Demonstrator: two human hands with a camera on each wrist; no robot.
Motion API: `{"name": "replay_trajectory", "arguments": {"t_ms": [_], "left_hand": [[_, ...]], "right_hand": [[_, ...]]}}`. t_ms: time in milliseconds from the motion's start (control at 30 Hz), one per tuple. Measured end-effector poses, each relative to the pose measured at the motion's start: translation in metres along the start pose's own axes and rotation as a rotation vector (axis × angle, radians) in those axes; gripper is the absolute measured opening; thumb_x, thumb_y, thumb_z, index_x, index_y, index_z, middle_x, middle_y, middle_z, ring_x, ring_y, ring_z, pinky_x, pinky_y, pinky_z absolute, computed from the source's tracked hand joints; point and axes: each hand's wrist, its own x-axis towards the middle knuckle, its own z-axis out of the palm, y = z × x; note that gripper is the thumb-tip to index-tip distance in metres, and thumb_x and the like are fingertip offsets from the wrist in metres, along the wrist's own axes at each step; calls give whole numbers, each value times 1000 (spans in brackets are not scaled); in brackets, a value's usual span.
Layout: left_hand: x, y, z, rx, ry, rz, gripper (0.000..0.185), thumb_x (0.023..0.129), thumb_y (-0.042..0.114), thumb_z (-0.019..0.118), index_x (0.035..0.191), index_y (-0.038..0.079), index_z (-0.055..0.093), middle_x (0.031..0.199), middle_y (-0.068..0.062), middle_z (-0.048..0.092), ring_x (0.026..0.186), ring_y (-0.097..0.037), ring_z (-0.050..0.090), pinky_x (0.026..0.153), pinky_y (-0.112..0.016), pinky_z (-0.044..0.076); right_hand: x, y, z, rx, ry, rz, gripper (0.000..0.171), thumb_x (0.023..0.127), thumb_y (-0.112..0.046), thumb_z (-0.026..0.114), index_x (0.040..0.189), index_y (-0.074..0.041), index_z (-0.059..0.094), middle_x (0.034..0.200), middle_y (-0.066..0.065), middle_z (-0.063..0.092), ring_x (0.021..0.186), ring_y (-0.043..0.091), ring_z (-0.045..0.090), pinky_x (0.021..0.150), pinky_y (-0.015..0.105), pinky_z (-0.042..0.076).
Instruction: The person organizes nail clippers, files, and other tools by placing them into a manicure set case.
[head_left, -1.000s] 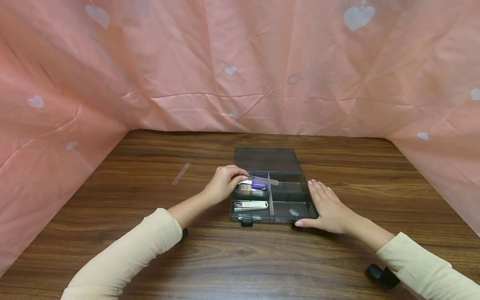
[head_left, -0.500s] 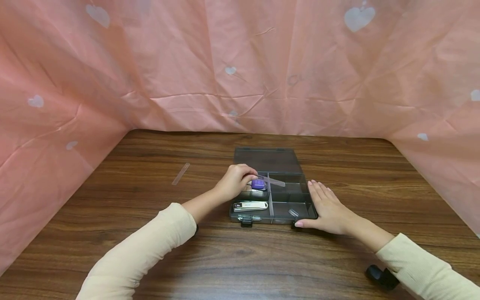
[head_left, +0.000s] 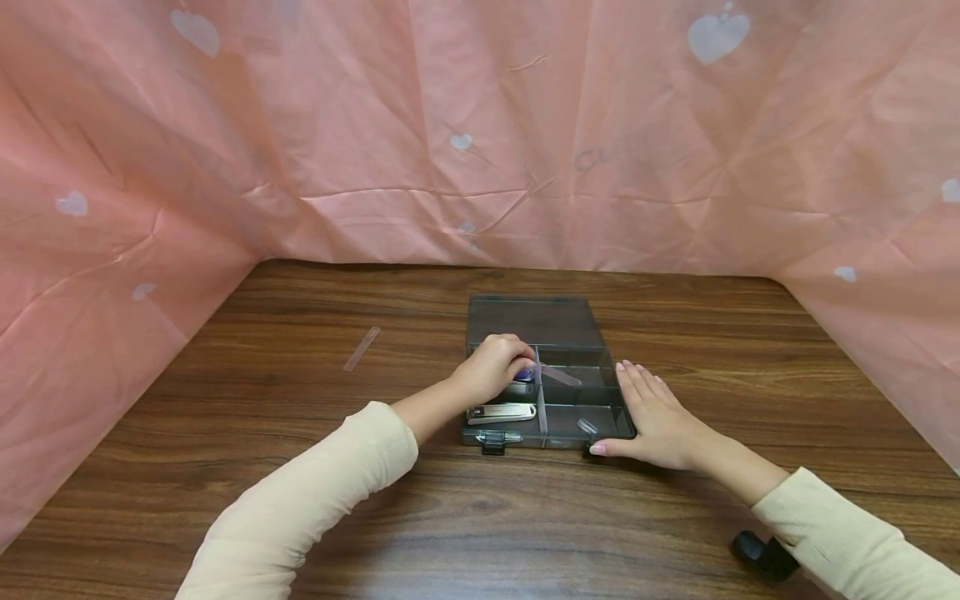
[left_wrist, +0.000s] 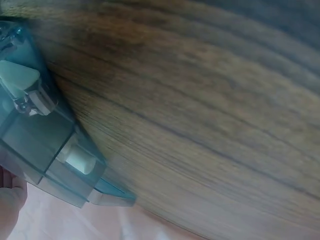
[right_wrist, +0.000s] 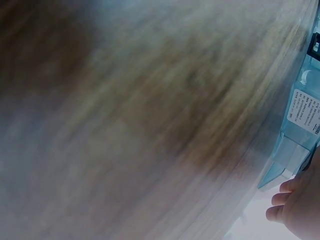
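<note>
A dark see-through compartment box (head_left: 592, 417) stands with its lid laid back. My left hand (head_left: 491, 367) is over its back left compartment, pinching one end of a clear flat strip (head_left: 562, 377), like a box divider. The strip slants across the back right compartment. Under my fingers a purple item (head_left: 524, 375) is mostly hidden. A nail clipper (head_left: 501, 413) lies in the front left compartment. My right hand (head_left: 663, 422) rests along the box's right side, fingers straight, thumb at the front corner. The left wrist view catches part of my left hand (left_wrist: 11, 202) beyond the box wall.
Another clear strip (head_left: 362, 348) lies on the wooden table (head_left: 300, 467), left of the box. The opened lid (head_left: 534, 322) stretches behind it. Small clear pieces (head_left: 587, 426) sit in the front right compartment. A black object (head_left: 765, 554) is by my right sleeve. Pink cloth (head_left: 517, 167) surrounds the table.
My left hand has moved right across the box, carrying the strip further over the right compartment and covering more of the purple item. My right hand has stayed in place.
</note>
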Motion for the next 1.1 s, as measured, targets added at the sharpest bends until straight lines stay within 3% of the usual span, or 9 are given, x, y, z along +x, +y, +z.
{"name": "replay_trajectory", "arguments": {"t_ms": [500,933,1100], "left_hand": [[7,9,6,31,-72,-23,20,90,13,58,97,-2,69,90,-11,67,82,-18,63,74,-24,52],[15,17,9,133,-160,-43,20,90,19,59,98,5,71,94,-6,67,89,-15,63,78,-22,51],[15,17,10,135,-164,-48,19,90,19,60,97,5,71,94,-6,67,89,-15,63,78,-23,51]], "right_hand": [[0,0,-1,5,-4,-1,114,73,-64,64,141,15,15,146,36,18,136,48,17,108,60,17],[0,0,0,23,-18,13,115,74,-65,63,141,14,14,147,35,16,137,48,15,108,61,16],[0,1,0,11,-9,3,115,73,-64,63,141,15,15,146,36,18,136,48,17,108,61,17]]}}
